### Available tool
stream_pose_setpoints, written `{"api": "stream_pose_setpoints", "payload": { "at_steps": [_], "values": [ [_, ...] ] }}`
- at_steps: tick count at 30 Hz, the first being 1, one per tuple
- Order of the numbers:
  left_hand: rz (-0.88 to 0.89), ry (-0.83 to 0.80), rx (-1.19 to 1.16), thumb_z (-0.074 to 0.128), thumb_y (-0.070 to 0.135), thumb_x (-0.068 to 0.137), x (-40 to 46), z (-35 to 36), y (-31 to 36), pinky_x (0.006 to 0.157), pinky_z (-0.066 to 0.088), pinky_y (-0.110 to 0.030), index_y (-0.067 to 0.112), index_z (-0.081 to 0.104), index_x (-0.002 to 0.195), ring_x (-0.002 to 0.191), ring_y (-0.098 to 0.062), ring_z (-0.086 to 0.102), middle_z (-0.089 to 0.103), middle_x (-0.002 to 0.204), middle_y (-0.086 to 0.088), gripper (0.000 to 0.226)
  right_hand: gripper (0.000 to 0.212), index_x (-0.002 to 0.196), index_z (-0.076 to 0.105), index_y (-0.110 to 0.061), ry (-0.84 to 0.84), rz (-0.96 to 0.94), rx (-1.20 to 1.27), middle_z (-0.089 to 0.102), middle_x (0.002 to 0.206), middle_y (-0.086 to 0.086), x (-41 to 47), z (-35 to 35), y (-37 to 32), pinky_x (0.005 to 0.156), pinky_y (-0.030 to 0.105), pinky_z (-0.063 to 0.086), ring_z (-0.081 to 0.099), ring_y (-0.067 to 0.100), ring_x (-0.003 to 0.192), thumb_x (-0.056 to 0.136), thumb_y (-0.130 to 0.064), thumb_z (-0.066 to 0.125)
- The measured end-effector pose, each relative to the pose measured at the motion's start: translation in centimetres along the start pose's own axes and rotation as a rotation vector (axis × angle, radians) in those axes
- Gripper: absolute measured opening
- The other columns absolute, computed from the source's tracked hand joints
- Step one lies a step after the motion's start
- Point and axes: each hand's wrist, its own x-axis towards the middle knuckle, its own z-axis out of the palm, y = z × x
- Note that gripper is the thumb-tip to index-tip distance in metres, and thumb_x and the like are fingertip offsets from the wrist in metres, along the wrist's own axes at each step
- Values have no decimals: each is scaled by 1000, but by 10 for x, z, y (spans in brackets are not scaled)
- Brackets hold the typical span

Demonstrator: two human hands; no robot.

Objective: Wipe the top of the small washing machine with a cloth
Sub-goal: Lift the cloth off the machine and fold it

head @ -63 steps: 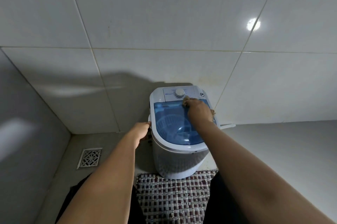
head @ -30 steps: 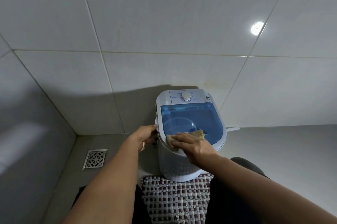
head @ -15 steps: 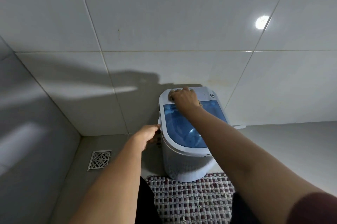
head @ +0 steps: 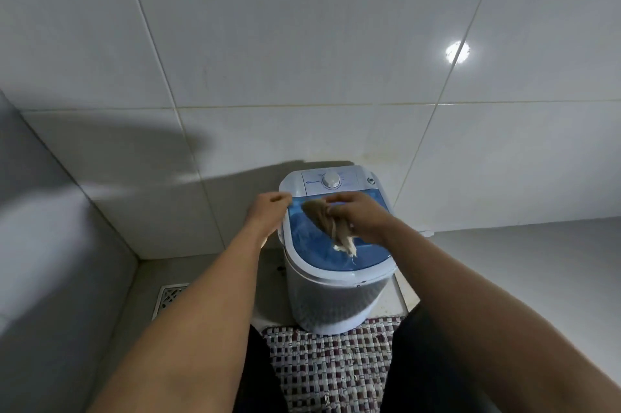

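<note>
Glazed pale tiles make up the wall (head: pixel 302 42), which fills the upper picture and carries a round glint of light at the right. Below it lies the grey floor (head: pixel 504 261), and the small washing machine (head: pixel 336 298) stands on that floor against the wall, white-bodied, with a blue see-through lid (head: pixel 322 251) and a white dial (head: pixel 331 180) on the panel at its back. A woven checked mat (head: pixel 329 365) lies on the floor, touching the machine's near base, and a metal floor drain (head: pixel 169 298) sits off to the left by the side wall. The left hand (head: pixel 268 211) grips the machine's left rim, fingers curled over its edge. The right hand (head: pixel 356 214) hangs over the lid, fingers closed around the bunched tan cloth (head: pixel 327 222), whose frayed tail droops toward the blue lid.
</note>
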Motion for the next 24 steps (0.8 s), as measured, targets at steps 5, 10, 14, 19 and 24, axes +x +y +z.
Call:
{"api": "stream_pose_setpoints", "payload": {
  "at_steps": [5,10,14,19,24],
  "values": [
    [177,-206,-71,63,14,99,2,7,60,84,58,-32,20,72,121,108,-19,70,75,119,-5,24,37,137,57,-1,-181,12,556,63,118,30,26,-15,-20,84,43,59,67,32,94,101,3,50],
    [150,-126,-97,70,3,93,13,-4,102,79,65,-38,7,72,114,101,-28,74,75,107,-15,21,34,128,66,-10,-32,-24,491,69,121,24,40,-15,-65,100,54,53,67,39,112,95,-6,58],
    [90,-90,-27,75,16,88,3,-23,177,77,65,-47,15,64,108,93,-31,75,72,102,-15,23,31,125,70,-22,124,-104,124,75,112,7,14,-16,-149,92,39,59,71,21,106,94,-25,68],
    [121,-85,1,73,11,90,-40,-71,301,74,65,-51,16,59,99,91,-35,73,68,93,-15,17,26,118,77,-19,294,-271,-179,76,114,-1,-26,-39,-271,94,19,50,67,10,108,98,-11,63],
    [194,-134,89,66,4,96,-102,-144,444,69,66,-33,6,70,116,86,-24,72,66,96,-11,20,25,112,79,-21,225,-354,-274,78,101,-9,-75,-60,-428,89,28,57,72,1,95,95,-11,65]
  ]
}}
